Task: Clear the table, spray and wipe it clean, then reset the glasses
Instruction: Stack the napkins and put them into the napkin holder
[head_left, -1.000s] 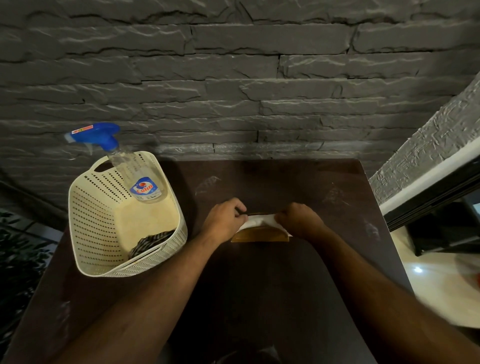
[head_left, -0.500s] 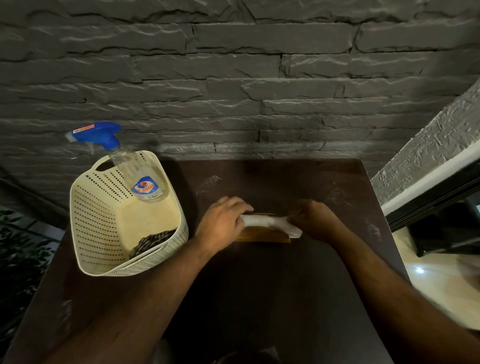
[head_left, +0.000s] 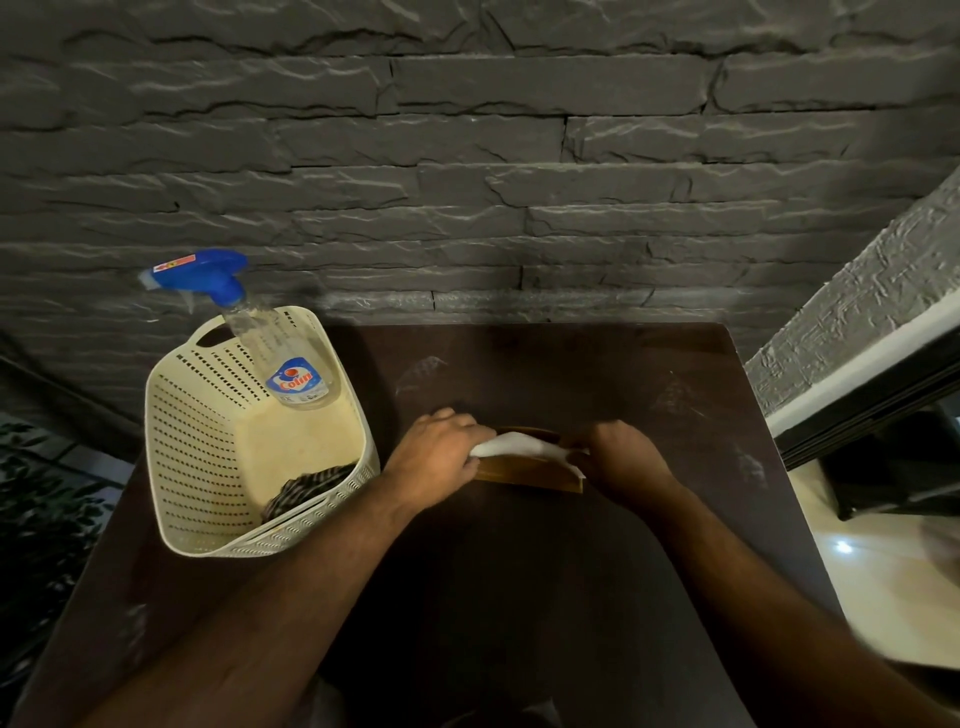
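Our left hand (head_left: 439, 457) and right hand (head_left: 626, 457) pinch the soft, light napkins (head_left: 519, 448) at each end, over the stiff wooden holder (head_left: 524, 475).

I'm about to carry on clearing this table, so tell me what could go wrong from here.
1. The white paper napkins are gripped between the left hand and right hand above the brown wooden holder; pulling apart might tear them.
2. The clear spray bottle with the blue trigger leans on the cream perforated plastic basket rim; a knock could topple it.
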